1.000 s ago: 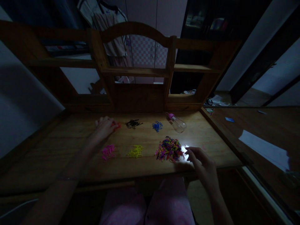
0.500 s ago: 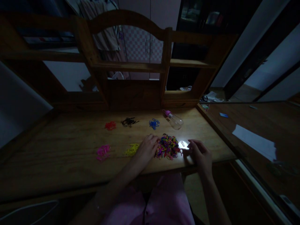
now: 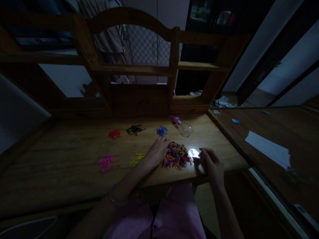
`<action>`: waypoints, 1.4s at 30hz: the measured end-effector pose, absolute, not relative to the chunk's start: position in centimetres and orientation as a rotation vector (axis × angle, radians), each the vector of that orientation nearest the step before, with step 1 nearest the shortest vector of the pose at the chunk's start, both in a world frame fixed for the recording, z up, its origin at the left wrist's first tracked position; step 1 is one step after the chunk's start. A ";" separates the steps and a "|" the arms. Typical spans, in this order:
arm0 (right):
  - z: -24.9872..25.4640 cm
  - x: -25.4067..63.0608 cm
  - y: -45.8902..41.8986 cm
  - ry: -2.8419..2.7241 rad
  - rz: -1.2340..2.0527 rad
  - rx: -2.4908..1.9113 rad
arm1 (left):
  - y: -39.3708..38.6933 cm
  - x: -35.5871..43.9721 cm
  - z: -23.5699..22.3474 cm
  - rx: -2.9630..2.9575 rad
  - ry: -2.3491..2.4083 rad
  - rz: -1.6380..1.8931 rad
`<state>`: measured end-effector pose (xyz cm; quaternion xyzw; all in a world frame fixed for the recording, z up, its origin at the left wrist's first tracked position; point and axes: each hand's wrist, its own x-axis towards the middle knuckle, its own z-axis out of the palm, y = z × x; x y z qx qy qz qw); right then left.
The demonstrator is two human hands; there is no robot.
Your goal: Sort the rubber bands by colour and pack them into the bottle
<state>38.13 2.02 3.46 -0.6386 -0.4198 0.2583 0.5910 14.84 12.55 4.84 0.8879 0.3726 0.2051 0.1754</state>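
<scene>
A mixed pile of small coloured rubber bands [image 3: 177, 156] lies on the wooden desk before me. My left hand [image 3: 159, 151] is at the pile's left edge, fingers bent and close together; whatever is in them is hidden. To the right of the pile, my right hand [image 3: 212, 163] has its thumb and fingers pinched, and what they hold is too dark to tell. Between that hand and the pile, a single loose band [image 3: 192, 152] lies in a bright patch of light. Sorted by colour are yellow bands [image 3: 136, 160], pink bands [image 3: 106, 163], red bands [image 3: 114, 134], black bands [image 3: 134, 129] and blue bands [image 3: 161, 130].
A clear bottle with a pink cap [image 3: 183, 128] lies on its side behind the mixed pile. Wooden shelving [image 3: 134, 69] rises along the desk's back. On the brown surface to the right are white paper [image 3: 267, 150] and a blue card [image 3: 235, 121].
My left hand has shifted slightly away from me along the pile's left edge, toward the blue bands. The right hand keeps its pinch in nearly the same spot. The view has moved slightly.
</scene>
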 end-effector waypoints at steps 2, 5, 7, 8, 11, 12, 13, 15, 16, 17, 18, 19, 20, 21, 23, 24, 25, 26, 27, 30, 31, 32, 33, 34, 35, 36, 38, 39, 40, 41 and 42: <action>3.4 38.2 2.0 -0.976 0.605 -1.486 | 12.6 14.4 5.5 2.473 1.050 0.599; 3.4 38.2 2.0 -0.986 0.610 -1.491 | 12.7 13.7 6.3 2.385 1.106 0.595; 3.4 38.2 2.0 -0.988 0.604 -1.495 | 12.7 13.4 6.5 2.335 1.139 0.573; 3.4 38.2 2.0 -0.987 0.602 -1.496 | 12.7 13.3 6.6 2.313 1.148 0.571; 3.4 38.1 2.0 -0.977 0.606 -1.490 | 12.8 13.2 6.4 2.241 1.159 0.605; 3.4 38.1 2.0 -0.976 0.608 -1.488 | 12.9 13.2 6.3 2.211 1.159 0.626; 3.5 38.1 2.0 -0.975 0.609 -1.488 | 13.1 13.1 6.2 2.178 1.158 0.646; 3.6 38.1 2.0 -0.980 0.607 -1.490 | 13.6 12.7 6.2 2.111 1.181 0.688; 3.6 38.1 2.0 -0.987 0.606 -1.492 | 14.1 12.3 6.3 2.088 1.206 0.705; 3.7 38.1 2.0 -0.994 0.604 -1.494 | 14.6 11.6 6.4 2.074 1.243 0.722; 3.7 38.1 1.9 -1.000 0.601 -1.494 | 15.2 10.8 6.6 2.064 1.294 0.744; 3.8 38.1 1.9 -1.007 0.596 -1.494 | 15.8 9.7 6.9 2.059 1.349 0.767; 3.8 38.1 1.9 -1.014 0.592 -1.494 | 16.5 8.6 7.1 2.047 1.409 0.798; 3.9 38.1 1.9 -1.021 0.588 -1.494 | 17.1 7.4 7.4 2.020 1.468 0.828; 3.9 38.1 1.9 -1.030 0.586 -1.494 | 18.1 5.0 7.8 1.964 1.566 0.842; 3.8 38.1 1.9 -1.035 0.588 -1.494 | 18.4 3.9 7.9 1.936 1.591 0.840; 3.8 38.1 1.9 -1.038 0.588 -1.495 | 18.6 3.0 7.9 1.907 1.603 0.835; 3.8 38.1 1.9 -1.040 0.587 -1.496 | 18.7 2.2 7.8 1.872 1.604 0.838; 3.7 38.1 1.9 -1.039 0.583 -1.498 | 18.7 1.5 7.7 1.834 1.597 0.846; 3.5 38.2 1.9 -1.031 0.577 -1.501 | 18.5 0.0 7.0 1.747 1.579 0.857; 3.5 38.2 1.9 -1.028 0.581 -1.501 | 18.4 -0.4 6.7 1.740 1.581 0.862; 3.4 38.3 1.9 -1.026 0.587 -1.501 | 18.3 -0.7 6.5 1.748 1.578 0.864; 3.4 38.3 1.9 -1.026 0.594 -1.503 | 18.2 -0.8 6.3 1.759 1.574 0.870; 3.3 38.3 1.9 -1.027 0.598 -1.505 | 18.1 -0.9 6.2 1.766 1.569 0.879; 3.3 38.3 1.8 -1.028 0.598 -1.507 | 18.1 -0.6 6.1 1.772 1.557 0.884; 3.3 38.3 1.9 -1.032 0.595 -1.509 | 18.1 -0.2 6.1 1.778 1.539 0.882; 3.2 38.3 1.9 -1.043 0.588 -1.513 | 18.5 1.7 6.2 1.817 1.490 0.852; 3.3 38.3 1.9 -1.046 0.583 -1.515 | 18.7 3.1 6.3 1.860 1.459 0.829; 3.3 38.2 1.9 -1.047 0.578 -1.517 | 19.0 4.7 6.4 1.921 1.412 0.786; 3.3 38.1 1.9 -1.047 0.573 -1.517 | 19.4 6.3 6.5 1.974 1.372 0.773; 3.4 38.1 1.9 -1.044 0.570 -1.516 | 19.8 8.0 6.6 2.030 1.328 0.732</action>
